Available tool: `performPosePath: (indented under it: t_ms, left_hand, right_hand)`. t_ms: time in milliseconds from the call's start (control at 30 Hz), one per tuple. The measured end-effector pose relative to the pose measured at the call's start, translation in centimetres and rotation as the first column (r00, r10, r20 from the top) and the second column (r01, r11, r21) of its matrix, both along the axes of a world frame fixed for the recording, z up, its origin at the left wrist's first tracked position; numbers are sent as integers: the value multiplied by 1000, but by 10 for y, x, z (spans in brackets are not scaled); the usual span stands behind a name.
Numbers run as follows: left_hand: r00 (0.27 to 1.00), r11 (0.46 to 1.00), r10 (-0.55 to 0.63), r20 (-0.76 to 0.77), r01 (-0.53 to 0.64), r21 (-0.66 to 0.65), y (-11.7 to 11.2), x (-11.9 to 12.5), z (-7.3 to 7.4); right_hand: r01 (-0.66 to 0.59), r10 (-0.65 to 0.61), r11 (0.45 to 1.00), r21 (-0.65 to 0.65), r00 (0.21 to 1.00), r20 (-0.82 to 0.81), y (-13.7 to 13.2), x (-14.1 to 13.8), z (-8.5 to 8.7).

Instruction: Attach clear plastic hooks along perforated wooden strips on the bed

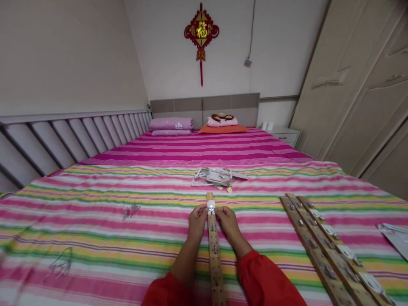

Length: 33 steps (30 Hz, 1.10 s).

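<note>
A long narrow wooden strip (214,270) lies lengthwise in front of me on the striped bedspread, with small metal fittings and dark holes along it. Near its far end sits a small white piece (211,204) with a shiny round metal part on it; its exact kind is too small to make out. My left hand (197,217) pinches the left edge of this piece, fingers closed. From the other side my right hand (227,219) is closed at its right edge. The fingertips partly cover both edges of the piece.
Three similar wooden strips (318,244) lie side by side at right, one carrying white round pieces. Clear plastic packaging (213,176) rests beyond my hands. Thin wire-like items (62,264) and a small clear packet (130,210) lie left. A white packet (395,239) is far right.
</note>
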<state>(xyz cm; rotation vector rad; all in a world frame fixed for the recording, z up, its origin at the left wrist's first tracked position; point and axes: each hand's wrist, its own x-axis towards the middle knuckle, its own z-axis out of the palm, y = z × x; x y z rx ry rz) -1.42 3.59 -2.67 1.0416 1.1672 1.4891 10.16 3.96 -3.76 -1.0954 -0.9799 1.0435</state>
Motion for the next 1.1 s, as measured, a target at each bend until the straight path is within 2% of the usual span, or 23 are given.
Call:
performPosePath:
  t_ms: [700, 833, 1000, 1100]
  left_hand:
    - [1000, 1000, 5, -10, -5, 1, 0, 3, -4]
    - [999, 999, 38, -23, -39, -37, 0, 2, -4]
    - [996, 999, 3, -89, -6, -33, 0, 1, -4]
    - [983, 1000, 26, -182, -27, -6, 2, 0, -6]
  right_hand:
    - [26, -27, 1000, 9, 998, 48, 3, 0, -6]
    - [24, -24, 1000, -5, 999, 29, 3, -1, -7]
    - [6, -7, 1000, -21, 1000, -16, 3, -2, -7]
    - [-7, 6, 999, -34, 999, -39, 3, -2, -6]
